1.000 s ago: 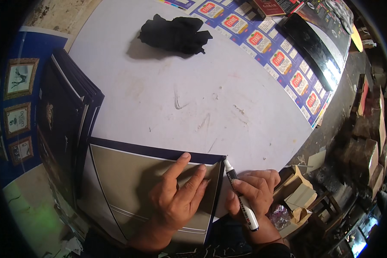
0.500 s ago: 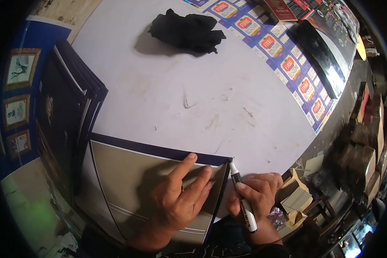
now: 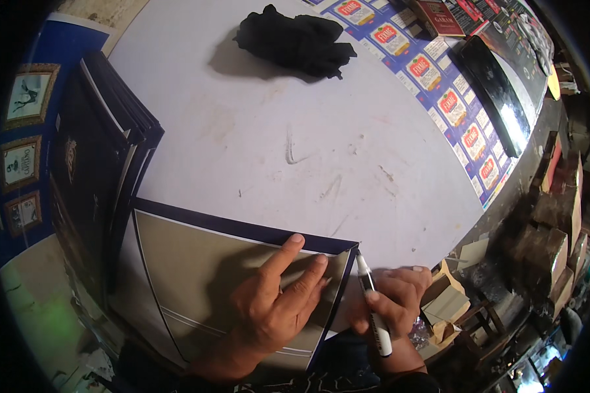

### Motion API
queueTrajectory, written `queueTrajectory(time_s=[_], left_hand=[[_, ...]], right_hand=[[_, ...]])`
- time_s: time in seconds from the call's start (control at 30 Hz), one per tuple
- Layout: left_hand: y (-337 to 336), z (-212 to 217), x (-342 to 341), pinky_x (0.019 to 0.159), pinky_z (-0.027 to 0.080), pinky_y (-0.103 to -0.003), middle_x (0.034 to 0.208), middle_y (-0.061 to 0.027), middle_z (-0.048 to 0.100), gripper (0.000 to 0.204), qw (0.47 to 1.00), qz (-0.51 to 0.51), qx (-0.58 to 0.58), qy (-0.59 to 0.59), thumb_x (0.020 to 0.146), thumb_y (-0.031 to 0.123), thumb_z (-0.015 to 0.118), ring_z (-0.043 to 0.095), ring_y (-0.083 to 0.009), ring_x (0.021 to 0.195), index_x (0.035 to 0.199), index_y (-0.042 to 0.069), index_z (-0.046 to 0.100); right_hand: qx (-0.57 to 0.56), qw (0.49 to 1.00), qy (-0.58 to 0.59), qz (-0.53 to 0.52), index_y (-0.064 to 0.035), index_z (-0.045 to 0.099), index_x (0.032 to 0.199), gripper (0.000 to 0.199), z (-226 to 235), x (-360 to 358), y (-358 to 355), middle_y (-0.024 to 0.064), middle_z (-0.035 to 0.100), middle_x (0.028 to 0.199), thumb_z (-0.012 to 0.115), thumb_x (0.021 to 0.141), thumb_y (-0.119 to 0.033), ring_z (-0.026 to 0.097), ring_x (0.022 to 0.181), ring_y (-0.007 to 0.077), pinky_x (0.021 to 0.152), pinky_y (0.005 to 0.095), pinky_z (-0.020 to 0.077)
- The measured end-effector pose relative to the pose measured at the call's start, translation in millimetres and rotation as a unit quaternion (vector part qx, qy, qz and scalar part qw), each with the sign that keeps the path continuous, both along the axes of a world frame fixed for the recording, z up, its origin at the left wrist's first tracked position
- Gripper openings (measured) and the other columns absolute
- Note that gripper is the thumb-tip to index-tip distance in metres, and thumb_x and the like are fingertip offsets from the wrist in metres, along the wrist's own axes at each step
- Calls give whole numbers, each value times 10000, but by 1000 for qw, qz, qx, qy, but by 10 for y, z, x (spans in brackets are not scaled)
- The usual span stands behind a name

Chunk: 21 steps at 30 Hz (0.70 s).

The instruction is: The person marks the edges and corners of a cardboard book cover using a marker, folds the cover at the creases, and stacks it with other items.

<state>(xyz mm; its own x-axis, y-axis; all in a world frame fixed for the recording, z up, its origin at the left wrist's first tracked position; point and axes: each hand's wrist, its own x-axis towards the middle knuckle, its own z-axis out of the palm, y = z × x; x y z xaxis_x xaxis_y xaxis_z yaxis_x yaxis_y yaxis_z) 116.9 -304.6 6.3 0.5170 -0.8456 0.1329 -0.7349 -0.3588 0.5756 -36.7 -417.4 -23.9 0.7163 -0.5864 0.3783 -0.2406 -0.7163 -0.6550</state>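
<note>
A tan panel point(image 3: 196, 275) with a dark blue border and thin white lines lies at the near side of the table. My left hand point(image 3: 275, 311) rests on it with fingers spread, the index fingertip reaching onto the blue top border. In my right hand point(image 3: 398, 298) is a white-and-black marker point(image 3: 366, 280), gripped between thumb and fingers. Its pale tip is at the panel's right edge, just below the top right corner. Whether the tip touches the edge is hard to tell.
A stack of dark blue folded boards point(image 3: 105, 150) stands at the left. Toward the back of the pale, scuffed table point(image 3: 255, 164) lies a crumpled black cloth point(image 3: 295, 42). Printed label sheets point(image 3: 426, 72) and a glossy black strip point(image 3: 495, 92) cover the right side. Cardboard pieces point(image 3: 449, 298) sit beyond the right edge.
The marker tip has moved from the panel's top right corner slightly down its right edge. My left hand stays in place on the panel. The whole view has shifted a little.
</note>
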Motion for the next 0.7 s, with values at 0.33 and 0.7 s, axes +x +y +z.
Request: queueTrajectory(time_s=[0.33,0.7], left_hand=[[67,91,48,605,556,-284,961,-153,685,255,945,-55,-141,292,770,42,754,683,-219,750,1016,-15,714],[109,33,4,586,545,-278,910,-136,698,255,943,-46,-146,296,746,28,781,688,-209,717,990,-14,716]], right_hand=[[45,995,19,87,-395,621,1064,301,46,-191,301,24,665,1083,692,793,-285,598,949,170,1130,621,47],[18,997,-23,71,-445,629,1000,204,-66,-132,381,-40,702,1045,669,838,-327,612,948,119,1146,588,62]])
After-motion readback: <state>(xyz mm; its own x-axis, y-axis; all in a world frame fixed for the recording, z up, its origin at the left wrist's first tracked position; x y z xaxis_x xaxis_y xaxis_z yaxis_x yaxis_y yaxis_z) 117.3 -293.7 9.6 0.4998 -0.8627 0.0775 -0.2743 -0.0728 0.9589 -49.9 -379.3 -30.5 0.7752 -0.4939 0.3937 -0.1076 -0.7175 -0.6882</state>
